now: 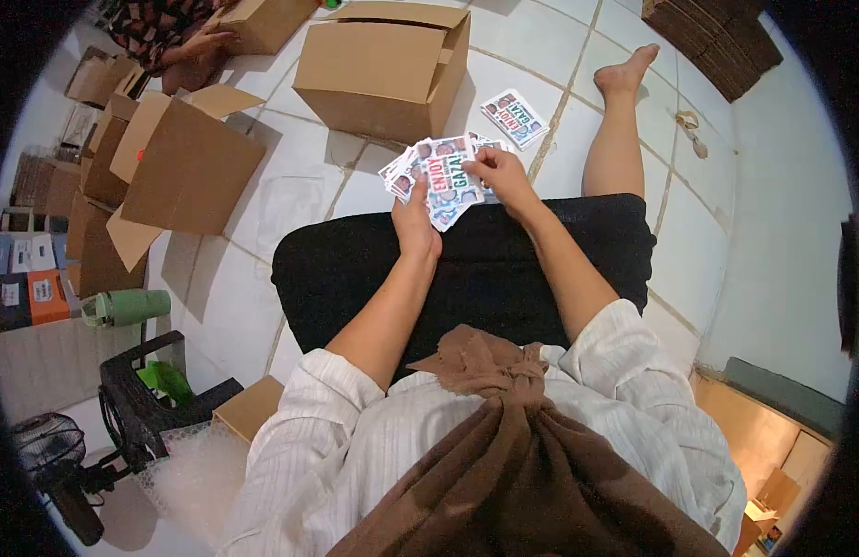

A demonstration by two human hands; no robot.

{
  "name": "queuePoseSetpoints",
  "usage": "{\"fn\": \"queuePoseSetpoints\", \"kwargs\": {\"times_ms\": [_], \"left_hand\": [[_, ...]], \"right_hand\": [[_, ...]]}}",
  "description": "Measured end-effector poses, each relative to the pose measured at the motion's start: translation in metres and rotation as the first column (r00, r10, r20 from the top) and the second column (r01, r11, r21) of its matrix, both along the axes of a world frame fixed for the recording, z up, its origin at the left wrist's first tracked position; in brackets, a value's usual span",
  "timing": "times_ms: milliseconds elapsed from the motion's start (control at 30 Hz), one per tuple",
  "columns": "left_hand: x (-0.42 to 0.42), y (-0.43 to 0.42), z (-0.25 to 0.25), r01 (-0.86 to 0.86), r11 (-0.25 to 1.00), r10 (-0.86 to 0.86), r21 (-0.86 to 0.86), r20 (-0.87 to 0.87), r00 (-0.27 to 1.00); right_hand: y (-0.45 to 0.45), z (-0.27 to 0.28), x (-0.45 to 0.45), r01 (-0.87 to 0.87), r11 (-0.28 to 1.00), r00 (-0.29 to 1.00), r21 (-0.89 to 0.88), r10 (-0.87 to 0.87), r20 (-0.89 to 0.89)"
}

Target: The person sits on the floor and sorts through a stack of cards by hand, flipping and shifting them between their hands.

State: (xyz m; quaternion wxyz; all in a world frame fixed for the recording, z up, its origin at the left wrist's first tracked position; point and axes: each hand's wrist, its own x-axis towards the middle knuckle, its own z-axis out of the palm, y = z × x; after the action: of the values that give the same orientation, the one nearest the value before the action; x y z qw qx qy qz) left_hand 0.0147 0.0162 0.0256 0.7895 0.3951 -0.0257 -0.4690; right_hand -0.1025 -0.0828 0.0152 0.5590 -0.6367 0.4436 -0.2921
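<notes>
My left hand [416, 226] is closed around the lower edge of a fanned bunch of printed cards [434, 186], thumb on top. The top card reads "ENJOY" in red and "GAZA!" in green, with small pictures around the words. At its right edge my right hand [506, 182] pinches a card between thumb and fingers; more cards show just behind those fingers. The bunch is held above my lap, over the black cloth [355, 269]. On the tiled floor beyond my right hand lies a stack of similar cards [515, 119].
A large cardboard box [374, 74] stands ahead, flaps folded over. Left of it is an open box [197, 167]. Another person's hand [213, 42] touches a box [262, 23] at top left. A green tumbler [128, 307], a fan [49, 441] and flattened cardboard [717, 42] are around me.
</notes>
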Motion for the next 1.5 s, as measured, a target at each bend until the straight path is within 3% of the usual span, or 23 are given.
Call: {"fn": "queuePoseSetpoints", "kwargs": {"times_ms": [67, 133, 267, 333, 367, 400, 467, 500, 533, 600, 633, 700, 800, 967, 1033, 1233, 1333, 1500], "left_hand": [[0.002, -0.002, -0.006, 0.004, 1.0, -0.005, 0.012, 0.051, 0.999], [0.002, -0.002, -0.005, -0.052, 0.998, 0.053, 0.044, -0.02, 0.998], [0.008, -0.003, -0.01, 0.025, 0.999, -0.019, 0.043, -0.134, 0.991], [0.008, -0.004, -0.009, 0.024, 1.0, -0.021, 0.018, -0.147, 0.989], [0.009, -0.004, -0.009, 0.06, 0.998, -0.055, 0.019, -0.197, 0.979], [0.01, -0.003, -0.01, 0.095, 0.995, -0.087, 0.02, -0.248, 0.965], [0.006, -0.001, -0.008, 0.089, 0.996, -0.083, 0.018, -0.192, 0.978], [0.005, 0.0, -0.009, 0.118, 0.992, -0.114, 0.038, -0.085, 0.99], [0.002, -0.001, -0.006, 0.148, 0.987, -0.15, 0.06, 0.022, 0.988], [-0.004, -0.002, 0.0, 0.16, 0.986, -0.162, 0.044, 0.056, 0.985], [-0.005, -0.002, 0.003, 0.18, 0.982, -0.185, 0.064, 0.078, 0.98], [-0.004, 0.0, 0.005, 0.195, 0.977, -0.204, 0.089, 0.103, 0.974], [-0.003, 0.002, 0.003, 0.194, 0.981, -0.194, 0.022, 0.037, 0.98], [-0.004, -0.002, -0.004, 0.21, 0.978, -0.21, 0.01, 0.015, 0.978], [-0.005, -0.001, -0.001, 0.215, 0.976, -0.216, 0.024, 0.04, 0.976], [-0.005, -0.001, -0.001, 0.195, 0.98, -0.197, 0.038, 0.059, 0.979], [-0.005, -0.001, 0.0, 0.163, 0.984, -0.166, 0.064, 0.038, 0.985], [-0.005, -0.001, 0.001, 0.116, 0.989, -0.123, 0.09, 0.079, 0.989]], "right_hand": [[-0.008, -0.002, -0.01, 0.055, 0.997, 0.996, 0.062, -0.059, 0.064], [-0.031, -0.015, -0.032, 0.222, 0.975, 0.974, -0.001, -0.222, -0.039], [-0.044, -0.041, -0.052, 0.198, 0.978, 0.97, 0.061, -0.187, -0.154], [-0.032, -0.037, -0.046, 0.246, 0.936, 0.808, -0.252, -0.341, -0.481], [-0.027, -0.035, -0.043, 0.247, 0.833, 0.673, -0.495, -0.515, -0.531], [-0.026, -0.024, -0.038, 0.242, 0.835, 0.676, -0.493, -0.51, -0.532], [-0.027, -0.002, -0.03, 0.339, 0.909, 0.862, -0.242, -0.403, -0.308], [-0.028, 0.001, -0.025, 0.18, 0.978, 0.968, -0.103, -0.195, -0.159], [-0.01, 0.031, -0.016, 0.078, 0.994, 0.996, 0.082, -0.074, -0.059], [0.005, 0.031, -0.006, -0.099, 0.995, 0.989, 0.031, 0.102, -0.107], [0.01, 0.034, -0.005, -0.097, 0.995, 0.989, 0.03, 0.1, -0.107], [0.019, 0.038, -0.002, -0.093, 0.965, 0.995, 0.244, 0.08, 0.063], [0.011, 0.028, -0.005, -0.083, 0.926, 0.987, 0.367, 0.024, 0.161], [0.003, 0.017, -0.01, -0.088, 0.944, 0.995, 0.319, 0.068, 0.074], [0.014, 0.029, -0.004, 0.047, 0.99, 0.997, 0.132, -0.055, 0.058], [0.005, 0.025, -0.008, 0.011, 0.964, 0.994, 0.266, -0.038, 0.099], [0.005, 0.03, -0.01, -0.009, 0.971, 1.0, 0.238, 0.003, 0.028], [0.001, 0.024, -0.012, 0.055, 0.985, 0.995, 0.165, -0.068, 0.072]]}}
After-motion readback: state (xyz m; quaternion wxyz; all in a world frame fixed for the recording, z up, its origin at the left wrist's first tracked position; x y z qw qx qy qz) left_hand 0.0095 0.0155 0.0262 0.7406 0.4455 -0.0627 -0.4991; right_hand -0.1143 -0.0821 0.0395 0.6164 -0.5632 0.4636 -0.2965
